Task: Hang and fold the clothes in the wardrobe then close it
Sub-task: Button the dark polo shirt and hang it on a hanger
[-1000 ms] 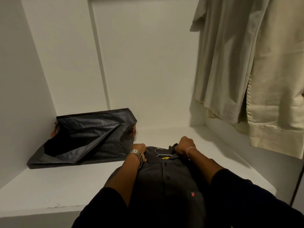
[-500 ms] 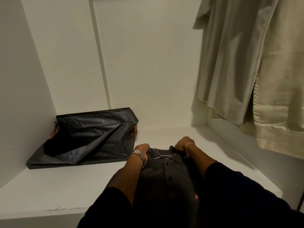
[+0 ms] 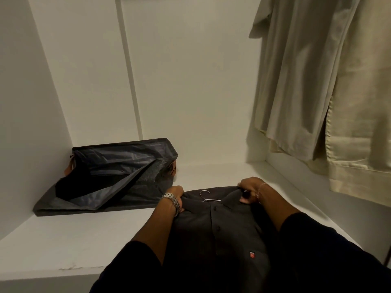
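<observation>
Grey shirt point(image 3: 222, 225) shoulders pinched: L hand point(image 3: 176, 194), R hand point(image 3: 248, 188).

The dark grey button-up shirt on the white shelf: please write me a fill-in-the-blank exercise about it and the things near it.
1. The silver hook of a metal hanger sticks out at the dark grey button-up shirt's ____.
2. The left hand, with a metal ____ on its wrist, grips the shirt.
3. The right hand grips the shirt on the white shelf.
4. The collapsed dark fabric bag lies ____ of the shirt.

Missing words: collar; watch; left
</observation>
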